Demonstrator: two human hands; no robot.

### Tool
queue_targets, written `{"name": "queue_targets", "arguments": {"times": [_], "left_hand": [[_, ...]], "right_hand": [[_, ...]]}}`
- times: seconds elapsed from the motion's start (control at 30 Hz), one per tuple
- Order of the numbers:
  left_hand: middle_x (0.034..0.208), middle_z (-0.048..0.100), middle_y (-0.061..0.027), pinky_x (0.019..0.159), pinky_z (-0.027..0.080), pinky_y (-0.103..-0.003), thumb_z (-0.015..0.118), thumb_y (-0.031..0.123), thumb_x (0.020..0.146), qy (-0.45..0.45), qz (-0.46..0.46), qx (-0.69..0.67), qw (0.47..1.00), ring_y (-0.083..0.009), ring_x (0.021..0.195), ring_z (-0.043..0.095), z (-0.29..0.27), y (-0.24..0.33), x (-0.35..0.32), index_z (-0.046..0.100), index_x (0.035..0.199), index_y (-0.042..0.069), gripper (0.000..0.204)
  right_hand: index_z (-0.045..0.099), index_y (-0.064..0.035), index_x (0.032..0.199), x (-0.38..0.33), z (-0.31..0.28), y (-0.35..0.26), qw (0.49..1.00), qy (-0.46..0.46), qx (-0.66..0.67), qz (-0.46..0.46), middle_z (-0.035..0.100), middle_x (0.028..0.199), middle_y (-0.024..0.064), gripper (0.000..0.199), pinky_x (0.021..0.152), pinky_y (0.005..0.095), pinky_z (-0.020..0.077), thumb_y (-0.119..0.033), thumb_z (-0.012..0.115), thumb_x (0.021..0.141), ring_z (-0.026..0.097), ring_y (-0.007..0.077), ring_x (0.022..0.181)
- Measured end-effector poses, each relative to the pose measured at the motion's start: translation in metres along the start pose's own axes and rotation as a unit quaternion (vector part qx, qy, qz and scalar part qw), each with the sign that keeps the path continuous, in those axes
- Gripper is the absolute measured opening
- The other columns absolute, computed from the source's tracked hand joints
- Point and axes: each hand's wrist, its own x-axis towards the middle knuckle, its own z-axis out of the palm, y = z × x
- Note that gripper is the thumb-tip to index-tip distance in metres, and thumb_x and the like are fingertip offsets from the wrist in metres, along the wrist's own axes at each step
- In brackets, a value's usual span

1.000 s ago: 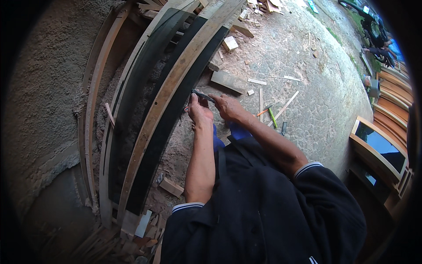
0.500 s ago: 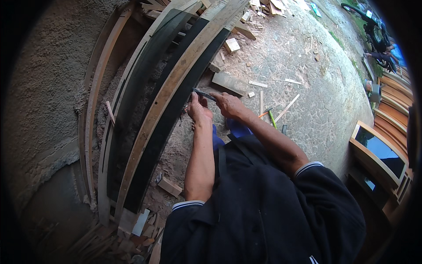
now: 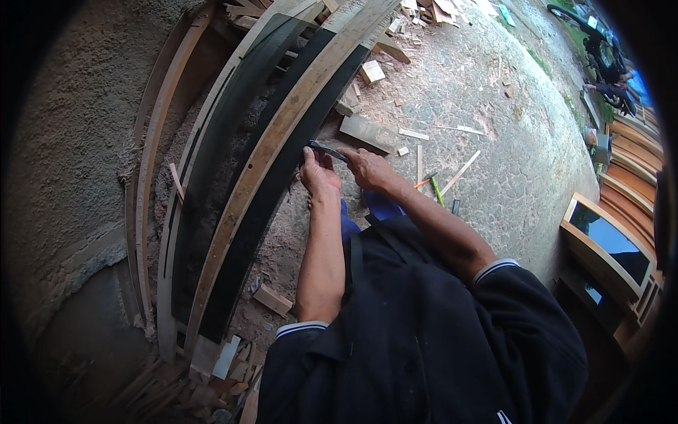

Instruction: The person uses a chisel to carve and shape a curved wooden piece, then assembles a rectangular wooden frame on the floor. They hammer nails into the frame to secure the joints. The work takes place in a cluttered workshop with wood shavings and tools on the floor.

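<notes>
1. Both hands are at the wood frame (image 3: 282, 134) leaning on the rough wall (image 3: 78, 141). Left hand (image 3: 318, 173) and right hand (image 3: 367, 168) are each closed on an end of a thin dark tool (image 3: 327, 150) (a blade, I think).
2. The tool looks stiff, light, probably sharp, so I'd grip the ends.
3. The frame is long, curved by the lens, raw timber around dark glass panes (image 3: 219, 141), so likely heavy and fragile.
4. Offcuts (image 3: 367, 133) litter the gritty ground (image 3: 508, 162).

Dark tool (image 3: 326, 150) — its ends hidden by both hands.
</notes>
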Motion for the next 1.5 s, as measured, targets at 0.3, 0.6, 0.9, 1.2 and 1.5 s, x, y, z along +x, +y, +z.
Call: {"name": "queue_targets", "arguments": {"times": [0.3, 0.6, 0.9, 1.2, 1.5], "left_hand": [[0.096, 0.065, -0.0011, 0.076, 0.051, -0.029, 0.066, 0.025, 0.097, -0.038, 0.001, -0.015, 0.999, -0.0161, 0.087, 0.063, -0.005, 0.001, 0.002, 0.064, 0.107, 0.008, 0.020], [0.097, 0.066, -0.0036, 0.083, 0.054, -0.031, 0.065, 0.017, 0.097, -0.055, 0.005, -0.021, 0.998, -0.0174, 0.089, 0.065, -0.008, 0.002, 0.003, 0.065, 0.107, 0.007, 0.014], [0.102, 0.069, -0.0061, 0.083, 0.055, -0.031, 0.065, 0.014, 0.097, -0.056, 0.052, 0.001, 0.997, -0.0187, 0.091, 0.066, -0.005, -0.007, -0.004, 0.065, 0.108, 0.005, 0.014], [0.100, 0.069, -0.0065, 0.077, 0.057, -0.031, 0.066, 0.011, 0.096, 0.011, 0.083, 0.019, 0.996, -0.0179, 0.085, 0.067, 0.007, -0.012, -0.005, 0.064, 0.108, 0.004, 0.014], [0.114, 0.065, -0.0103, 0.088, 0.055, -0.033, 0.059, 0.020, 0.101, -0.031, 0.044, -0.011, 0.998, -0.0216, 0.100, 0.065, 0.009, -0.008, -0.002, 0.060, 0.120, 0.003, 0.026]], "right_hand": [[0.053, -0.0129, 0.138, 0.000, 0.004, 0.003, 1.000, 0.011, 0.009, -0.012, 0.065, 0.099, 0.0248, 0.040, 0.080, 0.0504, 0.0512, -0.021, 0.047, 0.100, 0.064, 0.0423, 0.095], [0.052, -0.0135, 0.139, -0.001, 0.003, 0.001, 1.000, 0.003, 0.000, -0.005, 0.065, 0.100, 0.0234, 0.040, 0.080, 0.0503, 0.0514, -0.019, 0.048, 0.099, 0.064, 0.0414, 0.096], [0.050, -0.0119, 0.140, -0.002, -0.001, 0.001, 1.000, 0.002, 0.000, -0.007, 0.064, 0.101, 0.0250, 0.042, 0.083, 0.0498, 0.0509, -0.016, 0.046, 0.099, 0.063, 0.0421, 0.097], [0.051, -0.0119, 0.139, 0.000, -0.002, 0.002, 1.000, -0.002, -0.006, 0.007, 0.064, 0.102, 0.0256, 0.042, 0.083, 0.0498, 0.0511, -0.017, 0.046, 0.098, 0.064, 0.0423, 0.098], [0.051, -0.0133, 0.139, 0.001, -0.006, -0.002, 1.000, -0.012, 0.011, 0.009, 0.064, 0.103, 0.0255, 0.041, 0.084, 0.0507, 0.0503, -0.018, 0.047, 0.098, 0.063, 0.0422, 0.100]]}}
